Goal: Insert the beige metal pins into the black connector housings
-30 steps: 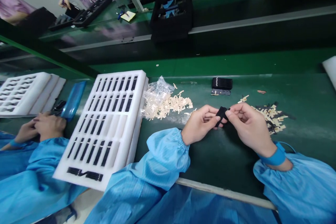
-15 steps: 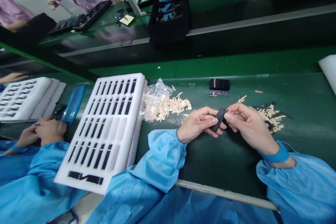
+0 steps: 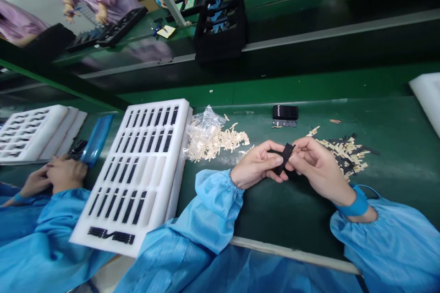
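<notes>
White foam tray (image 3: 177,178) holding rows of black pieces; just right of the tray, a crumpled plastic bag (image 3: 206,126) and loose cream strips (image 3: 220,144); farther right, a small black part (image 3: 283,158) pinched between the left hand (image 3: 257,167) and right hand (image 3: 321,169), both nearly closed; beyond, a heap of cream-and-black strips (image 3: 343,155).
</notes>
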